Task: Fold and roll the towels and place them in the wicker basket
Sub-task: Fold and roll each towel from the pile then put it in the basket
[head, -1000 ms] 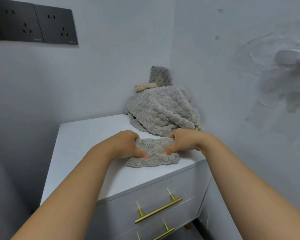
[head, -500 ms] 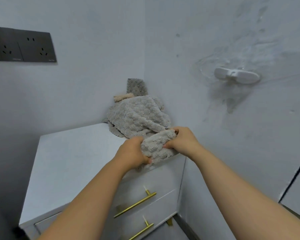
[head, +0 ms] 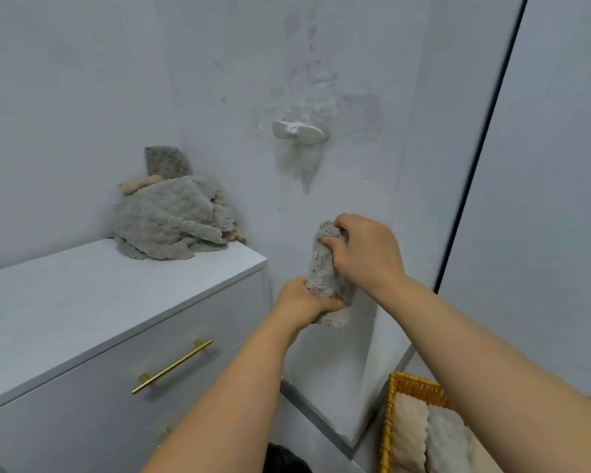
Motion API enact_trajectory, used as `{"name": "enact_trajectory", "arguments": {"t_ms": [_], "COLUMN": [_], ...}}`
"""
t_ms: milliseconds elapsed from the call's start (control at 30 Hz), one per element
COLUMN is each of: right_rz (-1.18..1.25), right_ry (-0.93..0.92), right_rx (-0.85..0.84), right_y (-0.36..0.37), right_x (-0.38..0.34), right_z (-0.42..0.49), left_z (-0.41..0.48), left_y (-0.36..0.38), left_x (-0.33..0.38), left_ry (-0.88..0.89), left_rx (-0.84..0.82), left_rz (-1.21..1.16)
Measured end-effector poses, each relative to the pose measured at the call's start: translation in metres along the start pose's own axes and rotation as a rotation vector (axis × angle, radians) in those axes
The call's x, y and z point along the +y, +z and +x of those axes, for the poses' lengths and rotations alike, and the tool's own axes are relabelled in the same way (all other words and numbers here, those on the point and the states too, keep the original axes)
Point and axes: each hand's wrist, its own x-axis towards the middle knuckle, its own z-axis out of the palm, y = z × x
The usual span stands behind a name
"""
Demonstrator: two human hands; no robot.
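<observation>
Gripping a nubby grey rolled towel [head: 325, 271] — both hands.

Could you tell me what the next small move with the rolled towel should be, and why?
Probably lower the rolled towel down-right into the wicker basket: the left hand and right hand grip it in mid-air, and the basket lies below.

Left hand [head: 301, 302] and right hand [head: 364, 249] grip a rolled grey towel [head: 325, 274] above the wicker basket [head: 394, 387].
</observation>
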Motion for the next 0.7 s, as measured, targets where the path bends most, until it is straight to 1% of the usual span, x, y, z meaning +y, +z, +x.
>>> {"name": "enact_trajectory", "arguments": {"t_ms": [100,133,167,267,367,400,467,533,567,600,667,700], "right_rz": [-0.052,-0.055,-0.035,0.122,0.308,0.366,0.418,0.428,0.466,0.552,0.866,1.042], "right_ry": [-0.074,-0.062,-0.033,0.234,0.526,0.624,0.765,0.844,0.883,0.947,1.119,1.189], "right_rx": [0.14,0.167,0.159,0.04,-0.012,-0.058,-0.23,-0.37,-0.383,-0.351,-0.272,-0.268], "right_y": [-0.022,-0.029,-0.032,-0.051,-0.061,-0.063,-0.062,-0.06,-0.058,-0.055,-0.046,-0.041], "right_x": [0.025,0.035,0.04,0.069,0.103,0.116,0.139,0.163,0.171,0.181,0.196,0.202], "right_z": [-0.029,-0.04,-0.045,-0.057,-0.061,-0.065,-0.071,-0.083,-0.089,-0.097,-0.113,-0.122], "left_z": [-0.008,-0.012,-0.013,-0.018,-0.023,-0.025,-0.027,-0.026,-0.024,-0.021,-0.015,-0.012], "left_y": [0.04,0.054,0.062,0.095,0.122,0.131,0.142,0.154,0.158,0.164,0.171,0.174], "left_x": [-0.009,-0.012,-0.015,-0.023,-0.033,-0.038,-0.052,-0.065,-0.07,-0.075,-0.084,-0.089], "left_ry": [0.0,-0.009,-0.015,-0.058,-0.112,-0.138,-0.167,-0.203,-0.213,-0.231,-0.261,-0.276], "left_rx": [-0.062,-0.092,-0.111,-0.189,-0.268,-0.294,-0.338,-0.379,-0.386,-0.384,-0.346,-0.328], "left_rz": [-0.066,-0.085,-0.103,-0.199,-0.32,-0.345,-0.317,-0.234,-0.211,-0.204,-0.222,-0.228]}}
